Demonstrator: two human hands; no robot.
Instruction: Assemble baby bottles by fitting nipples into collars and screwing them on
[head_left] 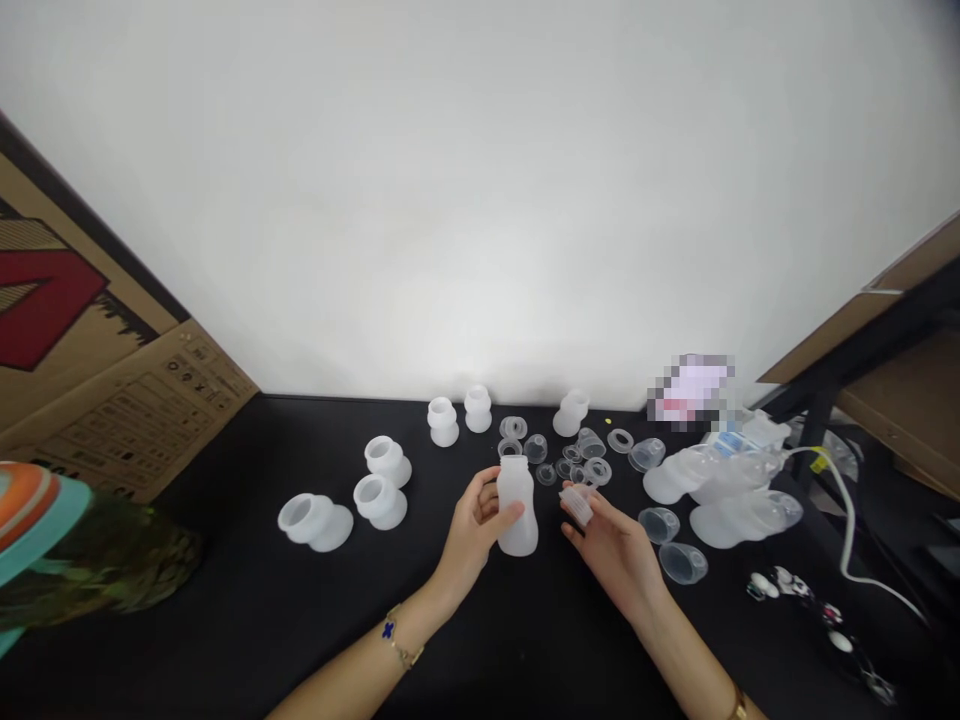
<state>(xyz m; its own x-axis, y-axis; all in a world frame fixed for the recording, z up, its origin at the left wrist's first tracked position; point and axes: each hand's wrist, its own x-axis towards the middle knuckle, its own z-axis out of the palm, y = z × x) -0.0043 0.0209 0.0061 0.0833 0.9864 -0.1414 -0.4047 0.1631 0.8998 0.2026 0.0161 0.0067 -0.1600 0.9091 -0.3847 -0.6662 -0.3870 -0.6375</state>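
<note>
My left hand (480, 515) is closed around a frosted white baby bottle (517, 520), which stands upright with its neck at the top. To the right of it, my right hand (619, 550) holds a small translucent ribbed collar (577, 503) between thumb and fingers, apart from the bottle. Beyond the hands lie several clear rings and small parts (574, 455). Clear dome caps (682, 563) rest to the right of my right hand.
Several white wide-mouthed silicone pieces (382, 500) stand left and along the wall. Capped bottles (742, 518) lie at right near a white cable (849, 540) and a beaded strap (832, 620). A cardboard box (150, 400) and a large jar (97, 560) flank the left.
</note>
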